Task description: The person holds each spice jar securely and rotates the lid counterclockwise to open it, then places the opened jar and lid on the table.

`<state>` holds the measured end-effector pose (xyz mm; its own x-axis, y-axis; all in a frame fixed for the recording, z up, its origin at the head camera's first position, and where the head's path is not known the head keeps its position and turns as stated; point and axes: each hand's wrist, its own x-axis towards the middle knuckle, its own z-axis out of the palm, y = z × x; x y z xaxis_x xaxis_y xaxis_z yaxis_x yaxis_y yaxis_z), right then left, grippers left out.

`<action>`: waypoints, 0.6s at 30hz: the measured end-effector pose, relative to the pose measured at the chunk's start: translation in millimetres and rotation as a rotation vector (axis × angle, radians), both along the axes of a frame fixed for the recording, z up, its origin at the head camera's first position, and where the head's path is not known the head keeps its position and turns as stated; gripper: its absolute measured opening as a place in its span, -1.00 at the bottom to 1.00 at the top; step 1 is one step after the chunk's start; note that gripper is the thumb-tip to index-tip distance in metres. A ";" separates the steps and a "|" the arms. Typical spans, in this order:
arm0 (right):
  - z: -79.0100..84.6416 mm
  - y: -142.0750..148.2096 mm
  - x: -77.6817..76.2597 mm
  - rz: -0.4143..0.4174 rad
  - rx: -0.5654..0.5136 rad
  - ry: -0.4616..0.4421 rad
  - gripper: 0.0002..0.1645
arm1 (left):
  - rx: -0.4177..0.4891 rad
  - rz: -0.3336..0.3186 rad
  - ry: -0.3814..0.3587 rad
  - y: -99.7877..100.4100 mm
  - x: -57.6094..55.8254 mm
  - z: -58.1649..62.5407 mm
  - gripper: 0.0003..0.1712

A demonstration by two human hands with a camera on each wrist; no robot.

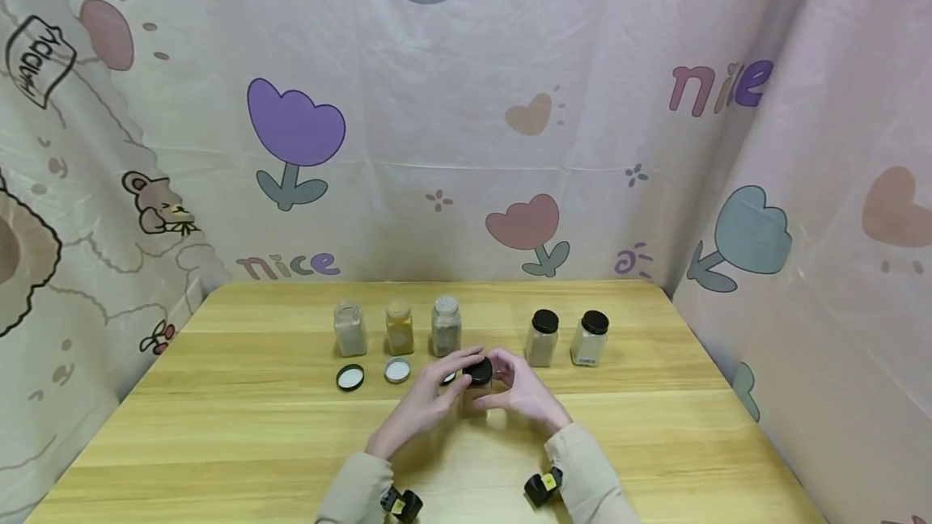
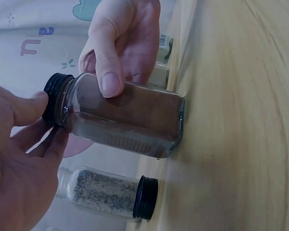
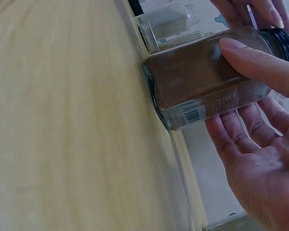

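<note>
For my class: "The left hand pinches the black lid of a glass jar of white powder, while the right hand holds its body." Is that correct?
Not quite: the powder is brown, not white, as the left wrist view shows. The left hand pinches the black lid and the right hand holds the body of the glass jar.

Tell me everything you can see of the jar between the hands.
The jar is squarish and looks like clear glass, with brown contents, a barcode near its base and a ridged black lid on. It stands upright, seemingly on the table. The left grip pinches the lid; the right grip holds its body.
</note>
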<state>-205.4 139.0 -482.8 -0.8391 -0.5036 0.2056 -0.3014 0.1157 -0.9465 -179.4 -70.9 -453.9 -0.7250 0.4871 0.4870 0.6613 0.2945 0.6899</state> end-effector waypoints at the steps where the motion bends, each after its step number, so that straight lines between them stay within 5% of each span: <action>1: 0.1 0.2 0.1 0.001 -0.002 0.000 -0.35 | 0.006 0.005 0.010 0.1 -0.5 -0.2 -0.61; 6: 0.8 0.3 0.2 0.000 0.005 0.006 -0.35 | 0.059 0.099 0.062 4.5 -0.5 -2.7 -0.63; 12: 1.4 0.3 0.1 -0.011 0.007 0.000 -0.35 | 0.097 0.222 -0.011 12.4 2.5 -5.6 -0.60; 18: -0.7 1.4 -1.5 -0.001 0.014 0.004 -0.36 | 0.052 0.114 0.001 7.1 1.6 -3.8 -0.57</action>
<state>-206.9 140.4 -483.6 -0.8387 -0.5058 0.2018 -0.3049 0.1292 -0.9436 -177.8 -63.8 -457.7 -0.7739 0.3756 0.5099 0.6260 0.3318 0.7057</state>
